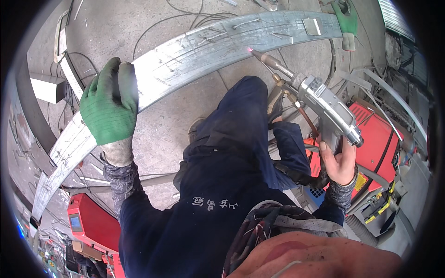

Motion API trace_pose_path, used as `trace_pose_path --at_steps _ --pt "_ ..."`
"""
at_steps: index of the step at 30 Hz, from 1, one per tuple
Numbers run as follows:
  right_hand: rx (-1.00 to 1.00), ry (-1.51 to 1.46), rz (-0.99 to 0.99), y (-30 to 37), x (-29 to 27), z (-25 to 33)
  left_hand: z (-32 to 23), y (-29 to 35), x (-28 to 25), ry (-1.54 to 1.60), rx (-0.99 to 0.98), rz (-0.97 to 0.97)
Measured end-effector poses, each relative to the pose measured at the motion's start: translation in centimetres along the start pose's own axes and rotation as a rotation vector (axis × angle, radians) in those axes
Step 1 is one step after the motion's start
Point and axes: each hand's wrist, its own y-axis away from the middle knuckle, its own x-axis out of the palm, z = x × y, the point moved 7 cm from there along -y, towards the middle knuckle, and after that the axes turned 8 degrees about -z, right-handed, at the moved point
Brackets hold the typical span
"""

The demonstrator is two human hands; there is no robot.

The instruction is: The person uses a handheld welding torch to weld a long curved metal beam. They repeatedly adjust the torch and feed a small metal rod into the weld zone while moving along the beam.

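A long grey metal beam (185, 60) spans the view in front of me, bowed by the lens. My left hand (111, 102), in a green glove with a dark palm side, lies across it with fingers stretched out. My right hand (338, 160) is bare and closed around the grip of a silver welding gun (324, 99). The gun's nozzle points at the beam's near edge, with a small pink glow at its tip. A small square metal plate (312, 27) and several thin metal pieces lie on the beam. A second green glove (345, 25), seemingly empty, is at the beam's right end.
Red machines stand at the lower left (92, 222) and at the right (375, 134). Cables (157, 23) run across the concrete floor. A white box-shaped piece (46, 88) is at the left. Metal strips (396, 99) lean at the right. My bent leg (227, 129) is below the beam.
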Motion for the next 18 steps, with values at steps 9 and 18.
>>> trace_pose_path --at_steps 9,18 --pt "0.017 -0.003 -0.001 0.1 0.1 0.0 0.1 0.1 0.1 0.009 -0.011 -0.001" --pt "-0.047 0.014 -0.005 -0.2 0.2 0.9 0.4 0.2 0.3 0.008 -0.077 0.038"
